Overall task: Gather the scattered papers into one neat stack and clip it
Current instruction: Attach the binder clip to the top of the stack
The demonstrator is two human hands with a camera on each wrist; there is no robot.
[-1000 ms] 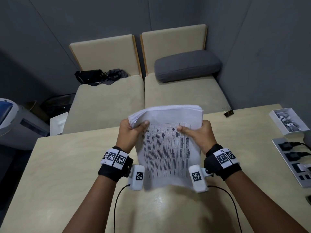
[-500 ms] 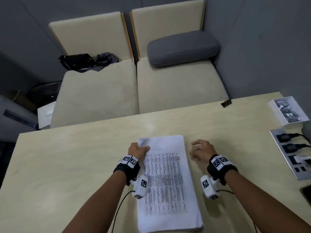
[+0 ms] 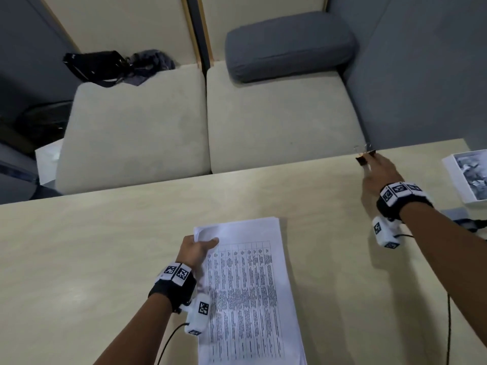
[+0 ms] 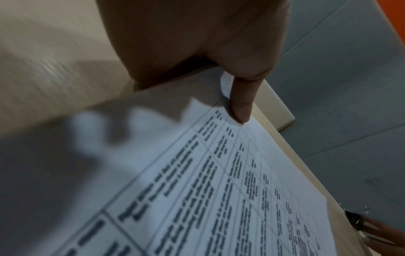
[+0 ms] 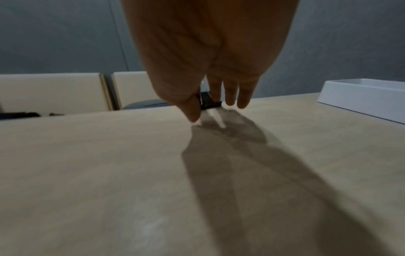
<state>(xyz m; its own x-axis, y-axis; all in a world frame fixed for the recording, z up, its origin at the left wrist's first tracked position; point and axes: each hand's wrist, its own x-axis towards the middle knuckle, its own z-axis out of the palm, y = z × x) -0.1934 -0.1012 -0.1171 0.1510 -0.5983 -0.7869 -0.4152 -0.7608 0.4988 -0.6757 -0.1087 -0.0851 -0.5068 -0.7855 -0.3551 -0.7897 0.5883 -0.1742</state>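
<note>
A stack of white printed papers lies flat on the pale wooden table, long side running away from me. My left hand grips its far left corner, the thumb pressed on the top sheet. A small black binder clip sits at the table's far edge on the right. My right hand reaches out to it with straight fingers. In the right wrist view the thumb and forefinger flank the clip, which rests on the table.
A white box of small clips stands at the right edge, with a power strip and cables just nearer. Beyond the table are two beige seats, a grey cushion and a black bag.
The stack went from upright in both hands to flat on the table. My right hand let go of it and moved far right to the binder clip; the left hand kept the corner.
</note>
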